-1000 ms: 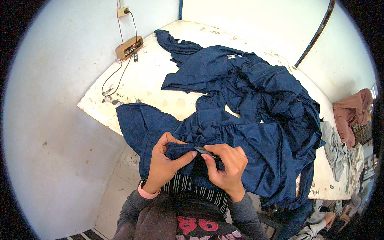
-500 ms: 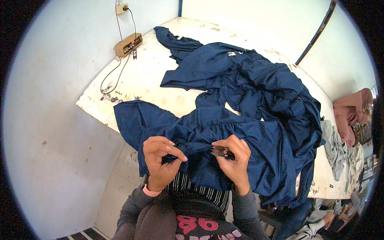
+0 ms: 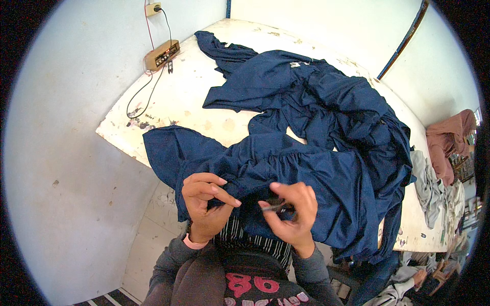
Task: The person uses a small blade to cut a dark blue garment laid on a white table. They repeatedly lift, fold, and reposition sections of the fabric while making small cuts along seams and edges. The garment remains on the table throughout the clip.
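The right hand [image 3: 296, 209] grips blurred snips [image 3: 276, 207]; the left hand [image 3: 206, 204] curls over navy cloth [image 3: 326, 188] beneath both, whether pinching it I cannot tell. Below the grip, pink printing [image 3: 252, 285] crosses the shirt [image 3: 204, 280]; beyond, leftward, dark writing [image 3: 148, 117] marks the table [image 3: 184, 92].

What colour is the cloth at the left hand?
Navy blue cloth, clearest in the head view.

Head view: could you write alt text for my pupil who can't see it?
A person's right hand holds a small, blurred tool over rumpled navy cloth, with the left hand curled nearby. The cloth covers much of a pale table.
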`<state>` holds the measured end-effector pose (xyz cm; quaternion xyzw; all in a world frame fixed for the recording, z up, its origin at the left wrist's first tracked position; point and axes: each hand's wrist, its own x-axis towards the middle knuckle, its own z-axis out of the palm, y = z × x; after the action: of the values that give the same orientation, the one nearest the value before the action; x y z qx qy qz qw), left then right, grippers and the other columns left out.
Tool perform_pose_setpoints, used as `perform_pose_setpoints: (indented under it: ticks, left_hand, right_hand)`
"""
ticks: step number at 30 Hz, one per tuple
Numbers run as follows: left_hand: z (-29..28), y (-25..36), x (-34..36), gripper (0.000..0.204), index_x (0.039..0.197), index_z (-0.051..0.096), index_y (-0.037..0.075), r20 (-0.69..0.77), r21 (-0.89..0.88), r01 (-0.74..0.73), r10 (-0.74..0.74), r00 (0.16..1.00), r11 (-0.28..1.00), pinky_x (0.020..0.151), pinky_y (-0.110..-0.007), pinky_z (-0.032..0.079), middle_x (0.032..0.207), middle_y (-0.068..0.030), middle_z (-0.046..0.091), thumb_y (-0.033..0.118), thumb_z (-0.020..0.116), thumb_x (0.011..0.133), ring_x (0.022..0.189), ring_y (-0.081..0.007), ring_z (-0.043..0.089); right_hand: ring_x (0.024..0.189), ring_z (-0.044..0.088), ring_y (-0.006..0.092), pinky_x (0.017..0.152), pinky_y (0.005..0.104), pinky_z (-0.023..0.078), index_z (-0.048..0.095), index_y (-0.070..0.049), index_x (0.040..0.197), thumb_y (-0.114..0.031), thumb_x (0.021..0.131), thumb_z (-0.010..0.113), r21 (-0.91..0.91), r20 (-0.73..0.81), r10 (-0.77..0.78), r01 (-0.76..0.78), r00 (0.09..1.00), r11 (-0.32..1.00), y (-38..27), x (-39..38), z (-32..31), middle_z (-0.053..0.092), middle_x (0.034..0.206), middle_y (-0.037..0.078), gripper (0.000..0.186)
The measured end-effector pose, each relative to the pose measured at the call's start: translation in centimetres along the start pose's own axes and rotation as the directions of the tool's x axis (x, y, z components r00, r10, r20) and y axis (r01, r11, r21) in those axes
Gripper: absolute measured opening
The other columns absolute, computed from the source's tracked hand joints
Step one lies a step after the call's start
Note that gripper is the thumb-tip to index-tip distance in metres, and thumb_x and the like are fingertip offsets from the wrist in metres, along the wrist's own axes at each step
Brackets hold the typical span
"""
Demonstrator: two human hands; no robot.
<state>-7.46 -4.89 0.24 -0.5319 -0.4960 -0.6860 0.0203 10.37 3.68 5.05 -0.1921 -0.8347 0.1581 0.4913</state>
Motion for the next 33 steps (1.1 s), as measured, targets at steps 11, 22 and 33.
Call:
perform_pose_setpoints:
  ticks: [11,22,33]
  left_hand:
    - [-0.1,0.5,0.3,0.026,0.065,0.078,0.026,0.017,0.200,-0.035,0.032,0.999,0.979,0.088,-0.034,0.037,0.091,0.0077,0.066,0.001,0.081,0.057,0.094,-0.0165,0.063]
    - [0.1,0.4,0.5,0.033,0.060,0.066,0.024,0.103,0.265,-0.204,0.183,0.978,0.942,0.077,-0.034,0.042,0.098,0.0022,0.055,-0.002,0.082,0.049,0.091,-0.0197,0.061]
    - [0.3,0.4,0.2,0.025,0.068,0.079,0.025,0.058,0.205,-0.126,0.116,0.992,0.971,0.086,-0.035,0.036,0.096,0.0067,0.065,0.003,0.081,0.057,0.091,-0.0146,0.062]
  right_hand:
    - [0.064,0.058,0.0183,0.065,0.0318,0.039,0.076,-0.010,0.097,-0.012,0.074,0.086,0.348,0.034,0.271,-0.266,0.962,0.899,0.0,-0.1,0.1,0.068,0.078,0.002,0.025]
    - [0.072,0.064,0.0191,0.067,0.0349,0.038,0.075,-0.012,0.099,-0.020,0.076,0.085,-0.127,0.165,-0.023,0.045,0.986,0.991,0.5,1.7,-2.5,0.075,0.093,0.001,0.026]
    - [0.073,0.065,0.0183,0.070,0.0333,0.039,0.075,-0.013,0.094,-0.014,0.077,0.083,0.002,0.072,0.008,-0.008,0.997,1.000,1.5,1.4,-1.9,0.076,0.091,0.001,0.018]
